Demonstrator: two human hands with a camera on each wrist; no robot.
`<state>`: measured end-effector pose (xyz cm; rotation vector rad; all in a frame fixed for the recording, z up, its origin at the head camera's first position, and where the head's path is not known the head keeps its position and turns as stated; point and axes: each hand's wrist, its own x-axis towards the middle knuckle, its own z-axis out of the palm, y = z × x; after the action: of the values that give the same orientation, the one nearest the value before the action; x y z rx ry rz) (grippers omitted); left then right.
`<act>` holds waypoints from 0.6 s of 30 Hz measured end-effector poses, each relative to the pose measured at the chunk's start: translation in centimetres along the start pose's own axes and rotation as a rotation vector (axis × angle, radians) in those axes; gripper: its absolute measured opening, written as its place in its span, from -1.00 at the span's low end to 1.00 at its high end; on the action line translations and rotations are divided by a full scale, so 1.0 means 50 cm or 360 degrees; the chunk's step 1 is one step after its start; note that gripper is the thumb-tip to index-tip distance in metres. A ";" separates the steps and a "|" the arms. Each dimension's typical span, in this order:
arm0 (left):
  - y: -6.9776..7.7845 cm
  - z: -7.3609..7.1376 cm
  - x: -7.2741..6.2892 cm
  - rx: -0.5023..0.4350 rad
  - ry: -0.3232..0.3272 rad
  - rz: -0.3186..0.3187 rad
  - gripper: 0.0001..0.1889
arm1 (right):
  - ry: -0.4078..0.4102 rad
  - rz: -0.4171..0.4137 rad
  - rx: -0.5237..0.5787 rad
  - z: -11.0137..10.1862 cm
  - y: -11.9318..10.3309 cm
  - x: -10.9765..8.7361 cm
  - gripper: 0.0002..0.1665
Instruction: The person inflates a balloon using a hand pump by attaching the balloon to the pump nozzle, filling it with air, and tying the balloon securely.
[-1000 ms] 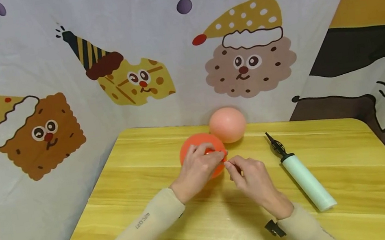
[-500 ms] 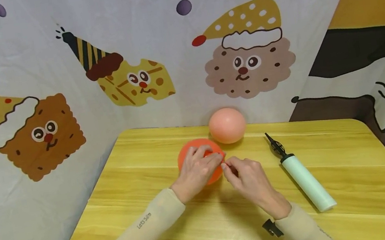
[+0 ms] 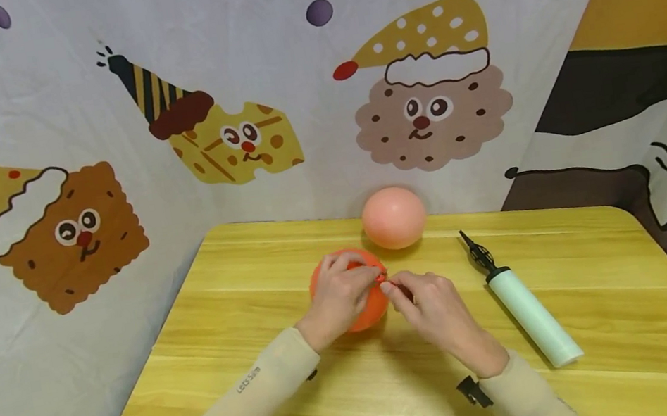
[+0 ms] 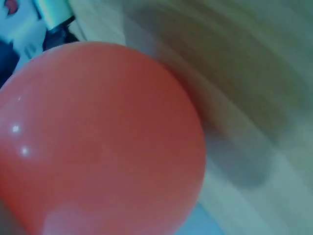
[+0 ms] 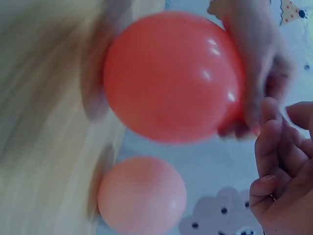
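An inflated red balloon (image 3: 371,311) is under my left hand (image 3: 340,298), whose thumb and fingers pinch it at its neck. Close against those fingertips, my right hand (image 3: 439,308) has thumb and forefinger drawn together at the neck's end. The right wrist view shows the balloon's round side (image 5: 171,78), the left hand (image 5: 259,58) along its top and the curled right hand (image 5: 288,171) beside the neck. The neck itself is mostly hidden by fingers. In the left wrist view the balloon (image 4: 107,137) covers much of the picture.
A pink inflated balloon (image 3: 395,218) rests at the table's back edge, just behind the red one. To the right lies a pale green hand pump (image 3: 533,315) with a black nozzle. A cartoon-printed cloth (image 3: 318,189) hangs behind the wooden table (image 3: 222,280).
The red balloon has shifted a little toward me, and more of its near side shows below the left hand. Both hands stay at its neck. The pink balloon and pump have not moved.
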<state>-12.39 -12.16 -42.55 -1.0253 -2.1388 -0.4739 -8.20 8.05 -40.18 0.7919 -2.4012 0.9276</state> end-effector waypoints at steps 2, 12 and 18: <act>-0.004 -0.004 -0.001 -0.0246 -0.0042 -0.0167 -0.89 | 0.0003 0.0062 0.0019 -0.013 0.008 0.001 -0.92; -0.003 -0.024 0.006 -0.1760 -0.0603 -0.0960 -0.79 | -0.0277 0.0309 0.0440 -0.031 0.050 0.003 -0.63; -0.009 -0.016 -0.001 -0.2017 -0.0602 -0.0983 -0.78 | -0.0404 0.0397 0.0660 -0.029 0.053 -0.001 -0.64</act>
<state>-12.36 -12.93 -42.07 -1.0481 -2.3980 -2.2694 -9.62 10.73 -40.42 0.8034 -2.6040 1.5435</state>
